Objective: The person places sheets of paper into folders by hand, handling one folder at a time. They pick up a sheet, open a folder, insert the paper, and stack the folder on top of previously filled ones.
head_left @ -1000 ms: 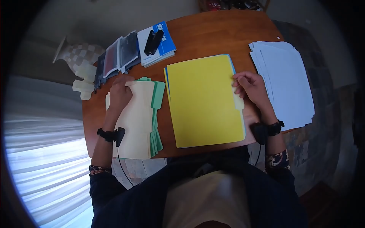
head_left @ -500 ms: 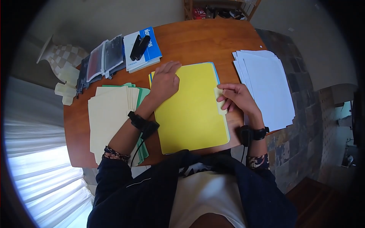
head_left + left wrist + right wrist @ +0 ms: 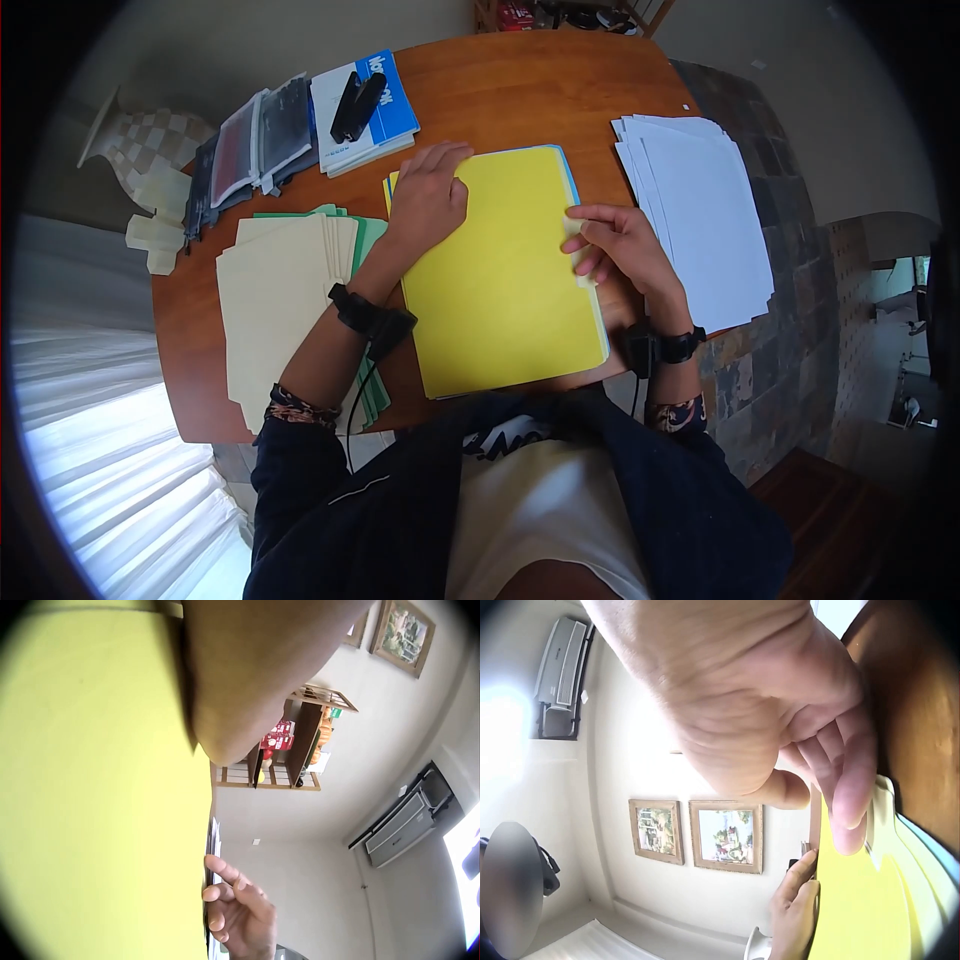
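Note:
A yellow folder lies on top of a stack in front of me, with blue and cream edges showing beneath it. My left hand rests on its upper left part, fingers extended toward the top edge. On the opposite side, my right hand touches the right edge with its fingertips, beside a cream tab. In the right wrist view, those fingers lie over the yellow surface and the cream folder edge, while the thumb stands apart from them.
Cream folders lie fanned over green ones on the left. White paper is stacked on the right. Behind are notebooks with a black stapler on top, zip pouches and a checkered vase.
My left hand has moved right, from the cream folders onto the upper left of the yellow folder. The right hand stays at the right edge. The head view has shifted.

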A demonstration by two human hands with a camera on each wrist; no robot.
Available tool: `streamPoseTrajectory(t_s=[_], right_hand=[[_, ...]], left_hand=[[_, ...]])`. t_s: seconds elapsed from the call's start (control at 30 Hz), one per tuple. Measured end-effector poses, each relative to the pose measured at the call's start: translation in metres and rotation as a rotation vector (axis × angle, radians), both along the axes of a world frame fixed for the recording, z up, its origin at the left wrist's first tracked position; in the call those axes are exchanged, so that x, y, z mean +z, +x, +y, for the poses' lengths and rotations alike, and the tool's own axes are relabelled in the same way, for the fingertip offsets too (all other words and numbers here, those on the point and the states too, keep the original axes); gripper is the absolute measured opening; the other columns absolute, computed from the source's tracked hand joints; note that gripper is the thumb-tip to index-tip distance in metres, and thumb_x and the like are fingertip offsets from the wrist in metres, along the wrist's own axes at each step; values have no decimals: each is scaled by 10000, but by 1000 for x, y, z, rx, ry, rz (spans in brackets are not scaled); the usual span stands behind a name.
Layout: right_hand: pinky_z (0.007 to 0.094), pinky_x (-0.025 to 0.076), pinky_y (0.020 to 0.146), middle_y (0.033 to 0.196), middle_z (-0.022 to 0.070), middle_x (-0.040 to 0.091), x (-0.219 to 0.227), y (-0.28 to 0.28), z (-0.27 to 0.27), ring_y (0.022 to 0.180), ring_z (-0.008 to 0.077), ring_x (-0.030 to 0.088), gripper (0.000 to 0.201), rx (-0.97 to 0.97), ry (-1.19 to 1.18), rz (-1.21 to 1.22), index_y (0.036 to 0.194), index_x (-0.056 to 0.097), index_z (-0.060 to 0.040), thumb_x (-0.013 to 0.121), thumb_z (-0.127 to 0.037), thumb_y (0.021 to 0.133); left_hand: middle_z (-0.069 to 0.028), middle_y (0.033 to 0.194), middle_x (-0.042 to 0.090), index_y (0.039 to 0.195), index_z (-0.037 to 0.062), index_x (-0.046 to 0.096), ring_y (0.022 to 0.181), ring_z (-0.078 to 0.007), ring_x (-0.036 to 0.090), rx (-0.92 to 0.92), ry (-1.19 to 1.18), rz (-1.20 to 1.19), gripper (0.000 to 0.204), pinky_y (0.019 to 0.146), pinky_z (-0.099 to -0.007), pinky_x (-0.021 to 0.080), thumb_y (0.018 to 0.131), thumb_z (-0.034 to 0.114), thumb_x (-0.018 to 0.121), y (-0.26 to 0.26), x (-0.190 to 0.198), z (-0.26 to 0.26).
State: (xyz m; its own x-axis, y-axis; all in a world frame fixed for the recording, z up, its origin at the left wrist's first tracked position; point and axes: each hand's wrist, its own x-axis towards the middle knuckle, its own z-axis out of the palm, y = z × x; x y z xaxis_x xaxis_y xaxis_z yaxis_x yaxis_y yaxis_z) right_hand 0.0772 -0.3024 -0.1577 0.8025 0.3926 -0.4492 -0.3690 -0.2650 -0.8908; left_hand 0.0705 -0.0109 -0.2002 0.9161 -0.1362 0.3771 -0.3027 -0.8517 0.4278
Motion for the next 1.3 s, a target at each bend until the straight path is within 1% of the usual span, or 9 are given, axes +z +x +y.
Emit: streamPoseTrajectory(t_s=[0.23, 0.63, 0.7, 0.8, 0.93, 1.03, 1.13, 1.23, 1.3], right_hand=[[211, 529, 474, 899, 140, 739, -3, -13, -7, 602, 126, 689, 344, 23, 7, 32, 1276, 575, 57, 489, -90, 977], [210, 526, 459, 829, 148, 729, -12, -14, -8, 545, 134, 664, 291, -23, 239, 135, 1212, 597, 59, 505, -79, 973], [204, 490, 442, 749, 114, 703, -10, -18, -2, 497, 120, 620, 278, -127, 349, 132, 1205, 605, 50, 503, -64, 972], [196, 430, 425, 674, 76, 660, -10, -21, 2, 456, 85, 556, 266, -75, 539, 108, 1194, 614, 45, 497, -56, 977], [188, 374, 420, 628, 40, 621, -2, -28, 21, 438, 52, 495, 258, -17, 569, 103, 1190, 622, 42, 513, -58, 979], [191, 381, 444, 620, 14, 609, -2, -31, 38, 463, 36, 494, 272, 101, 438, -8, 1209, 624, 43, 527, -55, 974], [196, 407, 487, 618, -2, 605, -8, -34, 42, 496, 35, 510, 281, 94, 368, -133, 1215, 640, 30, 551, -65, 967], [196, 443, 536, 697, 18, 659, 0, -33, 30, 574, 43, 578, 280, 86, 283, -125, 1205, 657, 23, 568, -91, 965], [212, 480, 576, 840, 59, 720, 6, -34, 21, 677, 82, 656, 282, -40, 33, -205, 1181, 671, 27, 596, -122, 955]], left_hand=[[-153, 1308, 601, 1241, 17, 595, 1270, -299, 519, 11, 11, 6, 418, 1109, -450, 362, 835, 54, 499, 0, -2, 0], [-145, 1293, 608, 1227, 21, 601, 1247, -297, 528, 9, 55, -69, 414, 1079, -435, 384, 825, 35, 503, 2, -8, 1], [-160, 1285, 608, 1241, 27, 596, 1245, -301, 531, 7, 42, -62, 435, 1084, -440, 380, 817, 18, 499, 1, -7, 0], [-184, 1279, 605, 1263, 33, 583, 1237, -320, 539, 20, -21, -19, 474, 1097, -443, 371, 802, -19, 488, 1, -5, 1], [-196, 1287, 598, 1280, 35, 568, 1228, -343, 548, -7, -108, -1, 507, 1096, -447, 380, 790, -56, 473, 0, 0, 0], [-207, 1285, 599, 1286, 29, 552, 1197, -356, 574, 68, -205, 16, 542, 1057, -439, 426, 773, -98, 435, 0, 5, -1], [-195, 1146, 667, 1214, 24, 604, 1090, -337, 636, 106, -425, -24, 509, 964, -406, 487, 739, -111, 479, 7, -2, 7], [-154, 1005, 700, 1099, -17, 643, 937, -281, 675, 132, -631, 19, 425, 846, -331, 519, 743, -130, 439, 11, -10, 16], [-86, 866, 666, 933, -10, 645, 826, -173, 626, 179, -852, 68, 236, 785, -292, 481, 822, -103, 459, 11, -7, 16]])
